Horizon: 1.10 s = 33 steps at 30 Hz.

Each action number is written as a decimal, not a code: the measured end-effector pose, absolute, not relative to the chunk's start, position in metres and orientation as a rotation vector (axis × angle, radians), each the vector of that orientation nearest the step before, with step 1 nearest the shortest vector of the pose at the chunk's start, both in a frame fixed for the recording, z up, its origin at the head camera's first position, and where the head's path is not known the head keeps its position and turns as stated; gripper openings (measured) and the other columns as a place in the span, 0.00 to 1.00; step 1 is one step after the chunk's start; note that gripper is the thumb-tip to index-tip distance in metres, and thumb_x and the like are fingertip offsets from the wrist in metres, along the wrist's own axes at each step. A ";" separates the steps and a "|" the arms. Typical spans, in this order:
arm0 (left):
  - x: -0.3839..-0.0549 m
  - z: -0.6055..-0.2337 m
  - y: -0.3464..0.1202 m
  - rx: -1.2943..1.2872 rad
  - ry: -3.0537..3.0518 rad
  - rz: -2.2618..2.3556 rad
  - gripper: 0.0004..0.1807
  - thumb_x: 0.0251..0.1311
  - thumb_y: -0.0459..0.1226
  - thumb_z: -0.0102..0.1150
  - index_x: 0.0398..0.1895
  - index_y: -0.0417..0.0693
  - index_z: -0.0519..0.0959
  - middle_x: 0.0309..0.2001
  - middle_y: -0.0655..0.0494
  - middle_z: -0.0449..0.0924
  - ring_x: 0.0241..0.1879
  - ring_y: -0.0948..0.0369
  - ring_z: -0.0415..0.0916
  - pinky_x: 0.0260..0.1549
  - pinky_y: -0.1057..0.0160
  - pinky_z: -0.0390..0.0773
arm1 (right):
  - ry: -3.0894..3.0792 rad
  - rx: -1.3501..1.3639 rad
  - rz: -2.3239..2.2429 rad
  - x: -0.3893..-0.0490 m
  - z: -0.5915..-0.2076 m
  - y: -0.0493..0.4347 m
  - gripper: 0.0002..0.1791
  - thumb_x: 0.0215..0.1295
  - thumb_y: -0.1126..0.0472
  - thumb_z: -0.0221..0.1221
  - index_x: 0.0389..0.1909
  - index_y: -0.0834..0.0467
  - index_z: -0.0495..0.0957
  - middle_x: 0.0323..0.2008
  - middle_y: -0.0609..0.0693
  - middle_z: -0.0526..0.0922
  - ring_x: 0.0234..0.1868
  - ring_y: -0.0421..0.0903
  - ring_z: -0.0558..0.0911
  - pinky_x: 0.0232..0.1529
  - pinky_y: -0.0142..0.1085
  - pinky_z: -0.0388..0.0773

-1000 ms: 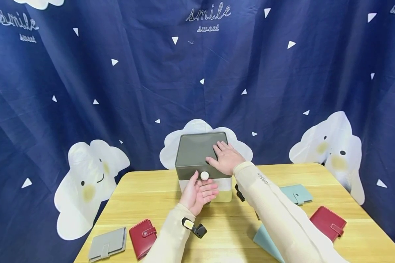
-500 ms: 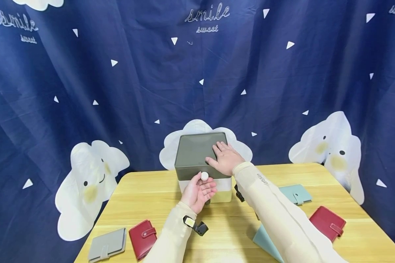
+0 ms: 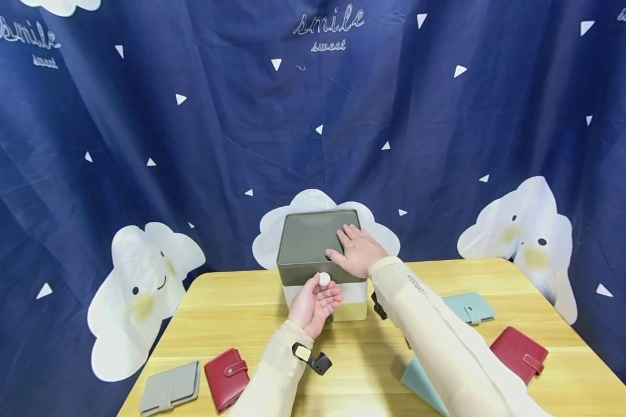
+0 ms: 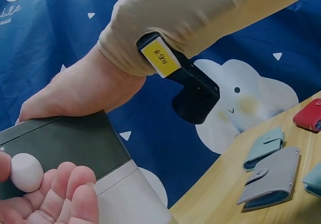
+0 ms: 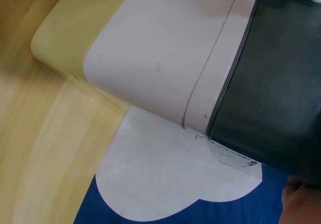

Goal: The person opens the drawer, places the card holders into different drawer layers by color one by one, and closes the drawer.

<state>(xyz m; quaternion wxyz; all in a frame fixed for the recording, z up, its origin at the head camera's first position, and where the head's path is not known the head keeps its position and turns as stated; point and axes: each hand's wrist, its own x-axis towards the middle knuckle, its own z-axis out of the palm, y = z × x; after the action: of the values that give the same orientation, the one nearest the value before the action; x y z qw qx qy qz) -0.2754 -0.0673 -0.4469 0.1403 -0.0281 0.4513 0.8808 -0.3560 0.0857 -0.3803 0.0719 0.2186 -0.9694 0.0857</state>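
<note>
Head view: the three-tiered box (image 3: 310,237) stands at the far middle of the wooden table (image 3: 229,298), dark grey above, white in the middle and yellow below; the left hand (image 3: 315,304) is at its near face, thumb and first finger closed about the white knob (image 3: 324,279); the right hand (image 3: 360,252) lies flat on the right part of the dark top, its straight fingers slightly apart; a grey wallet (image 3: 170,388) and a red wallet (image 3: 226,379) lie near left, a pale blue wallet (image 3: 469,307) and a second red wallet (image 3: 520,354) on the right.

Left wrist view: the knob sits between the left thumb and first finger, the other fingers loosely curled just beside it; it looks smooth, hard and small, so a light pinch could slip, and a hold from both sides seems surest; the right palm rests along the dark tier's edge.

Right wrist view: the box's walls look stiff and glossy, with thin seams between tiers; I judge it fairly light and not fragile, likely to slide or tip unless a palm bears on the top; only a sliver of the right hand shows at lower right, so I cannot tell its fingers' state from here.
</note>
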 end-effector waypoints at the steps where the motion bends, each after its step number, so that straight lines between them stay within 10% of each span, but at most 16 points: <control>1: -0.275 -0.447 -0.068 -0.084 1.304 2.549 0.21 0.64 0.51 0.45 0.36 0.40 0.73 0.31 0.51 0.76 0.32 0.58 0.76 0.36 0.64 0.75 | -2.912 0.659 0.258 -0.356 -0.380 0.085 0.47 0.61 0.29 0.30 0.68 0.61 0.56 0.68 0.57 0.53 0.69 0.51 0.48 0.66 0.43 0.40; 33: -0.240 -0.451 -0.070 -0.052 1.285 2.590 0.21 0.62 0.51 0.47 0.33 0.41 0.74 0.29 0.51 0.76 0.29 0.59 0.76 0.33 0.64 0.76 | -3.036 0.741 0.396 -0.356 -0.362 0.090 0.61 0.47 0.18 0.35 0.69 0.63 0.51 0.69 0.59 0.48 0.70 0.51 0.45 0.66 0.45 0.40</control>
<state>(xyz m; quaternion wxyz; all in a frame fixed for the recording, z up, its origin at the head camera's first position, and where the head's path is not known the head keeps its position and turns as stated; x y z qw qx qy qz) -0.2400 -0.0703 -0.4506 0.1247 -0.0178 0.4410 0.8886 -0.3558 0.0899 -0.3616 -0.0042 0.2353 -0.9637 0.1258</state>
